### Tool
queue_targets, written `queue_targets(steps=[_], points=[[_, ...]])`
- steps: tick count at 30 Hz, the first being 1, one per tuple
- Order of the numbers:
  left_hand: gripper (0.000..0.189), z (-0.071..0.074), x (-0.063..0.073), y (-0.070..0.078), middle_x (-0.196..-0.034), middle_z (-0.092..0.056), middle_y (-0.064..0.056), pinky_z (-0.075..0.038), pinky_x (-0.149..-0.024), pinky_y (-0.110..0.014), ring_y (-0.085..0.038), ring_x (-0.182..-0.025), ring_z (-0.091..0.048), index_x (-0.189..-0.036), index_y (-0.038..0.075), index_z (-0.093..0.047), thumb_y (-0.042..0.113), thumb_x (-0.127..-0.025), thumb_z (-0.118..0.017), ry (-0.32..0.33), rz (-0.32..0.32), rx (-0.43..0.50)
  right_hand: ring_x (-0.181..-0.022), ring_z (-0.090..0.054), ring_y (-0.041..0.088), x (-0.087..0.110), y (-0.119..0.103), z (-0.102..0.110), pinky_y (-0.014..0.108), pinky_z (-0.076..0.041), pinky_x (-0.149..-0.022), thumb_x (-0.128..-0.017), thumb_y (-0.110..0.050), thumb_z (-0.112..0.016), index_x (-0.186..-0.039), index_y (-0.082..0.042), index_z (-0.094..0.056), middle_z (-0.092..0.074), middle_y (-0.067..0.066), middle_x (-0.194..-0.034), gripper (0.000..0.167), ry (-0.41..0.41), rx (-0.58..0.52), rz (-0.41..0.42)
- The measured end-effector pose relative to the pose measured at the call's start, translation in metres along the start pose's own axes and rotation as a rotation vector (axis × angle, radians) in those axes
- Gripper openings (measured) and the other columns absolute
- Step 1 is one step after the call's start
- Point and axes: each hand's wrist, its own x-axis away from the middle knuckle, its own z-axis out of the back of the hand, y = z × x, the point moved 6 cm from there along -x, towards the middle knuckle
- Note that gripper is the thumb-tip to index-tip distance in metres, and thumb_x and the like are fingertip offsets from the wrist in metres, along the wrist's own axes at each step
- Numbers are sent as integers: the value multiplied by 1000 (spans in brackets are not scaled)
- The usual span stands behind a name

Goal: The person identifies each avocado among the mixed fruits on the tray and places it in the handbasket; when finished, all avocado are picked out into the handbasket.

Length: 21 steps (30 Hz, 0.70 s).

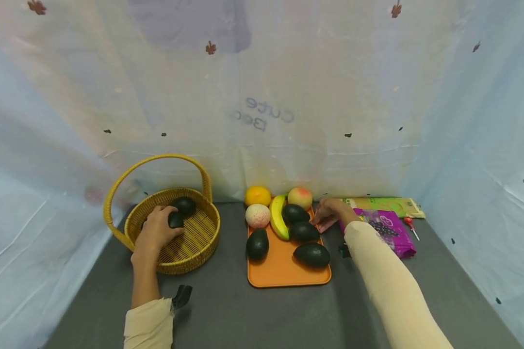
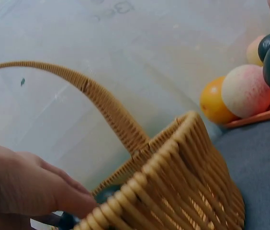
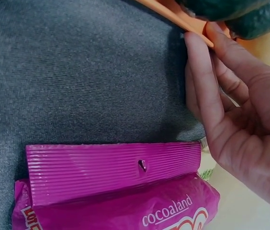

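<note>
My left hand (image 1: 155, 230) reaches into the yellow wicker basket (image 1: 188, 266) and grips a dark green avocado (image 1: 175, 220). A second avocado (image 1: 184, 206) lies just beyond it in the basket. In the left wrist view the basket rim (image 2: 149, 177) hides most of what the fingers hold. My right hand (image 1: 330, 212) pinches the right edge of the orange tray (image 1: 268, 275), thumb above and fingers below, as the right wrist view shows. On the tray lie several avocados (image 1: 312, 255), a banana (image 1: 278, 218), an orange (image 1: 257, 196) and two peaches (image 1: 257, 216).
Right of the tray lies a purple snack bag (image 1: 390, 232), with a green packet (image 1: 388, 205) behind it and a red lollipop (image 1: 408, 221) beside it. A pale printed curtain (image 1: 288, 160) stands behind the dark grey table (image 1: 227, 310). The basket's tall handle (image 1: 170, 156) arches upward.
</note>
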Motion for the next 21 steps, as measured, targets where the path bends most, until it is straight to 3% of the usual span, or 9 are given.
queue_targets(steps=[8, 16, 21], points=[[62, -2, 3, -18, -154, -39, -38, -51, -97, -69, -63, -127, -50, -144, -7, -54, 11, -91, -81, -1, 119, -12, -66, -76, 11, 0, -1, -1, 31, -65, -82, -98, -16, -75, -95, -1, -72, -73, 3, -74, 15, 1, -2, 6], [59, -5, 1, -13, -148, -44, -40, -53, -93, -69, -62, -122, -54, -143, -8, -54, 7, -92, -79, -36, 69, -54, -65, -75, 11, -1, 3, -3, 31, -66, -78, -96, -15, -77, -96, 0, -74, -72, 3, -73, 15, 19, -35, 6], [55, -4, 3, -12, -144, -47, -42, -56, -88, -65, -62, -118, -57, -141, -9, -55, 5, -92, -77, -44, 75, -43, -65, -75, 11, 0, 3, -4, 31, -66, -80, -96, -15, -76, -95, -1, -72, -72, 3, -74, 15, 14, -28, 2]])
